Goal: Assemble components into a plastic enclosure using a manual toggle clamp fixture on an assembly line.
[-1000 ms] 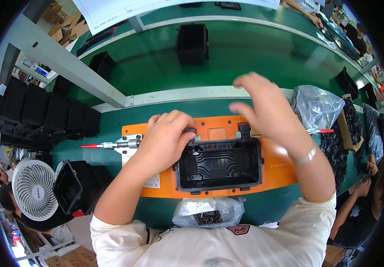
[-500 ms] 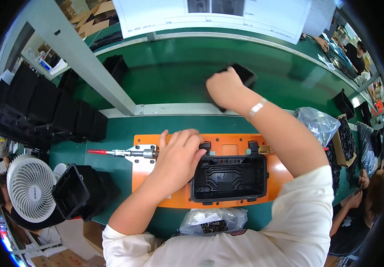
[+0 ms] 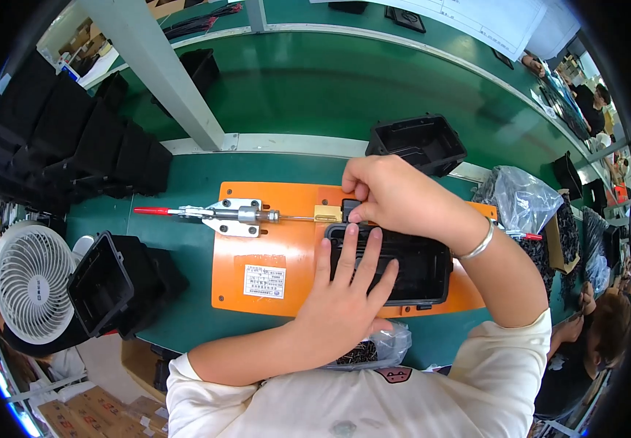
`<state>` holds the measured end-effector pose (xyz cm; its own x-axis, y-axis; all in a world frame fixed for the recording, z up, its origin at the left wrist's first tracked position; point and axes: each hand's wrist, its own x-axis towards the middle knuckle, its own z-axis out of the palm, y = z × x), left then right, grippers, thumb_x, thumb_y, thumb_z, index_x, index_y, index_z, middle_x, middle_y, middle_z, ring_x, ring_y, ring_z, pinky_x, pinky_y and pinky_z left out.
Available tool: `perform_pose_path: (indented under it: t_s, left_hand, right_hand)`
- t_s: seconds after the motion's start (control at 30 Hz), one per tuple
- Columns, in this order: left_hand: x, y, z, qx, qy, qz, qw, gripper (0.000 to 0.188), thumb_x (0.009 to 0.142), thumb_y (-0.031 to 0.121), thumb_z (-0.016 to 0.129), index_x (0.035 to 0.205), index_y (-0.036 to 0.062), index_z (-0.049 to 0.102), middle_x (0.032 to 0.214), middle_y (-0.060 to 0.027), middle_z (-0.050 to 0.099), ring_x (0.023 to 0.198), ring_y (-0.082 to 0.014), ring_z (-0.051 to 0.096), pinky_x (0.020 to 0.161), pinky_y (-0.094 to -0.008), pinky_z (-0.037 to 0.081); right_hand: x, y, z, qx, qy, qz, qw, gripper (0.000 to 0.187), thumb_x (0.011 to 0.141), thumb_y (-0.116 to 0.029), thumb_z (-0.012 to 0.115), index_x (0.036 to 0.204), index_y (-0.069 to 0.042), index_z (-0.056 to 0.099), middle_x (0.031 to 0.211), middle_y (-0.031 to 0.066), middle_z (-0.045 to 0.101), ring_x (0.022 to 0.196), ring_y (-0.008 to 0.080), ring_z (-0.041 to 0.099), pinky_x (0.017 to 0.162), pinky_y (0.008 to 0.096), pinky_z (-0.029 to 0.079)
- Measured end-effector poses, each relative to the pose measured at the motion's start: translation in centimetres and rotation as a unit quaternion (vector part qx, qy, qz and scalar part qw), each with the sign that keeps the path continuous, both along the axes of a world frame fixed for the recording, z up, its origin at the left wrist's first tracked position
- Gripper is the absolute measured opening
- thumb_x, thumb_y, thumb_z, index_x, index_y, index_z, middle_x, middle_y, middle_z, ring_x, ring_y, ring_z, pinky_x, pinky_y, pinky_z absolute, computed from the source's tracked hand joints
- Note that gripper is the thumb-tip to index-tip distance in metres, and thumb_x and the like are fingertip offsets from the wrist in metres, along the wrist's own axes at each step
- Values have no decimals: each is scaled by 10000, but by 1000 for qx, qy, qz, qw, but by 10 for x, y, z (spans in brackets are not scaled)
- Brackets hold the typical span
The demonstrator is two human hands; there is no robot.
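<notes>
**Both hands on black housing in orange jig**

Black plastic housing [image 3: 410,266] sits open side up on the orange fixture plate [image 3: 272,248], right half of the plate, on the green workbench [image 3: 184,321]. Left hand [image 3: 345,292] lies flat on the housing's left part, fingers spread and extended, fingertips reaching its far rim; nothing grasped, just pressing or resting, palm down. Right hand [image 3: 396,193] comes over from the right, fingers curled at the housing's far left corner, thumb and forefinger pinched on a small black part [image 3: 350,209] at the rim. Exactly what the fingertips grip is partly hidden by the hand. Metal bangle [image 3: 477,244] on the right wrist.

Toggle clamp [image 3: 231,215] with red handle tip is bolted to the plate's left side, its rod pointing right to a brass-coloured block [image 3: 327,213] just beside the housing corner. White label [image 3: 264,281] stuck on the plate near its front edge.

Another black housing [image 3: 416,142] rests on the green conveyor belt [image 3: 315,95] beyond the jig. Stacked black housings [image 3: 118,281] lean left of the plate, near a white desk fan [image 3: 31,281]. More black housings [image 3: 60,139] are piled at far left. Clear plastic bag [image 3: 521,198] with small parts right of the jig; another bag [image 3: 374,350] at the front edge, under the left forearm. Other people visible at the right rim.
</notes>
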<state>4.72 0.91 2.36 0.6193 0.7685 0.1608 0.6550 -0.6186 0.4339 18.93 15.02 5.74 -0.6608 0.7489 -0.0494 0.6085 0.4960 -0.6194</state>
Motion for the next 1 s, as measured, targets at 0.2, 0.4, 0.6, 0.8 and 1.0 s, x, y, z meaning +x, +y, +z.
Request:
perform_pose_path:
  t_s: [0.2, 0.4, 0.6, 0.8, 1.0]
  left_hand:
    - [3, -2, -10, 42, 64, 12, 997, 744, 706, 530, 699, 1300, 114, 534, 1478, -302, 253, 1360, -545, 189, 1023, -704, 181]
    - [-1, -3, -8, 34, 48, 6, 998, 558, 757, 485, 682, 1067, 27, 606, 1469, -304, 274, 1317, -551, 279, 1019, -705, 195]
    - [-6, -5, -6, 51, 18, 0, 999, 377, 813, 360, 666, 725, 9, 562, 1389, -313, 404, 817, -379, 651, 1066, -571, 274]
    - [-5, -7, -12, 74, -6, 24, 997, 379, 819, 347, 676, 703, 17, 532, 1236, -384, 497, 512, -222, 535, 1065, -494, 330]
    - [-2, -11, -16, 87, -4, 37, 995, 390, 823, 365, 678, 717, 17, 538, 1146, -386, 544, 575, -246, 565, 1059, -498, 340]
  right_hand:
    - [-3, 4, 3, -70, -24, -7, 997, 259, 684, -39, 772, 864, 35, 602, 743, 137, 613, 692, 247, 623, 657, 329, 506]
    - [-6, 3, 7, -12, -60, 27, 998, 238, 703, -40, 766, 806, 23, 561, 701, 107, 595, 637, 217, 576, 593, 324, 467]
    - [-3, 2, 6, -139, 11, -65, 988, 213, 749, -30, 741, 785, 23, 538, 640, 56, 552, 593, 125, 529, 559, 281, 449]
    - [2, -7, -5, -149, 79, -83, 982, 162, 753, -63, 715, 767, 36, 587, 662, 148, 612, 602, 253, 621, 576, 344, 483]
    - [2, -11, -11, -33, 101, -59, 993, 158, 779, 5, 719, 781, 29, 562, 686, 49, 560, 596, 82, 511, 549, 248, 446]
